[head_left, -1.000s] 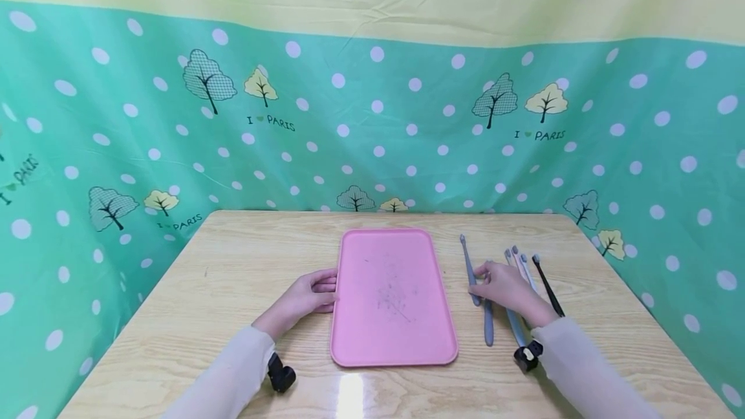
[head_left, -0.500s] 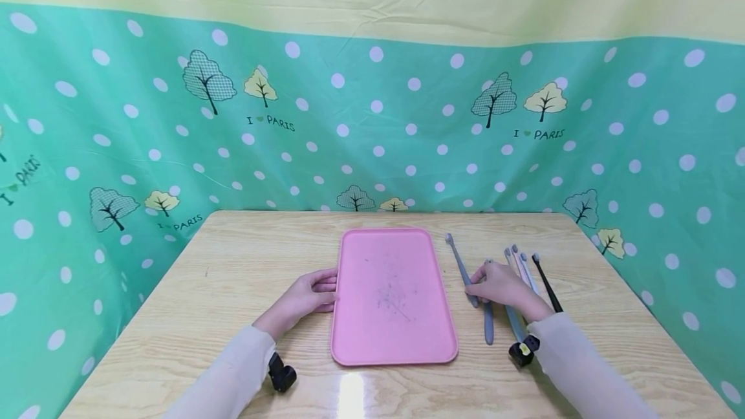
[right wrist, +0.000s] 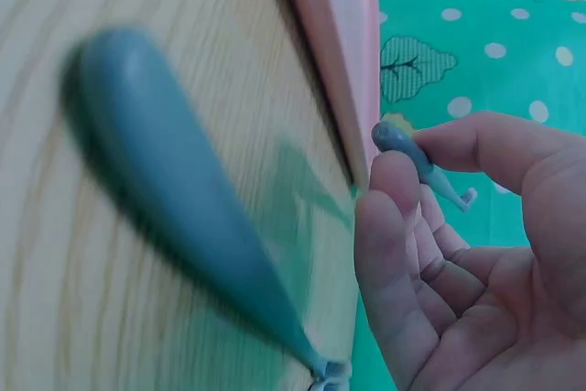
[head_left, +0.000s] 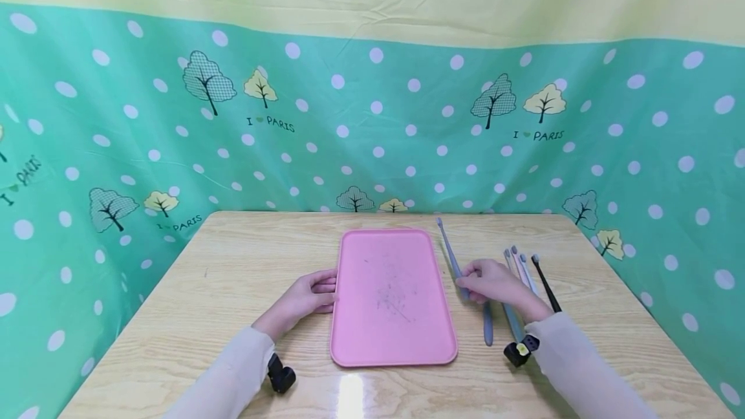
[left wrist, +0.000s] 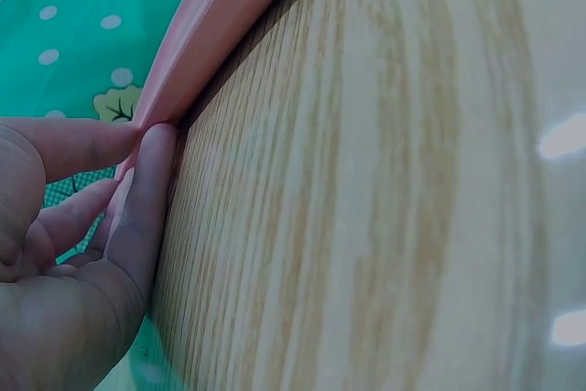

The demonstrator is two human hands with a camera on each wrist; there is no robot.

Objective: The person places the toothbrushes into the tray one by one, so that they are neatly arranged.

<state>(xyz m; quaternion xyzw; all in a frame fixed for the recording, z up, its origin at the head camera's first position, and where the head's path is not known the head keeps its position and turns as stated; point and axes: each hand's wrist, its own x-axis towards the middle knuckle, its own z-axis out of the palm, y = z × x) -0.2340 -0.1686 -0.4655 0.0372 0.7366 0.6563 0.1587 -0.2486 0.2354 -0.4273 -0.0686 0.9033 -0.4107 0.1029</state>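
Observation:
My right hand (head_left: 493, 282) pinches a grey-blue toothbrush (head_left: 448, 247) by its handle, just right of the pink tray (head_left: 390, 338). In the right wrist view, thumb and fingertip close on the rounded handle end of this toothbrush (right wrist: 396, 139), its head pointing away. Under the hand another grey-blue toothbrush (head_left: 487, 328) lies on the table, partly hidden. At the tray's left edge, my left hand (head_left: 305, 293) holds the rim between thumb and fingers. The left wrist view has the fingertips right at the tray wall (left wrist: 206, 38).
Right of the hand lie a blue toothbrush (head_left: 512, 323), a pink one (head_left: 516, 258), a pale blue one (head_left: 528, 271) and a black toothbrush (head_left: 546, 283). The wooden table (head_left: 250, 238) meets a green dotted curtain (head_left: 372, 147) at the back.
My right hand has moved left with the toothbrush, whose head now tilts further left and sits farther back, close to the tray's right side. The left hand and tray have stayed put.

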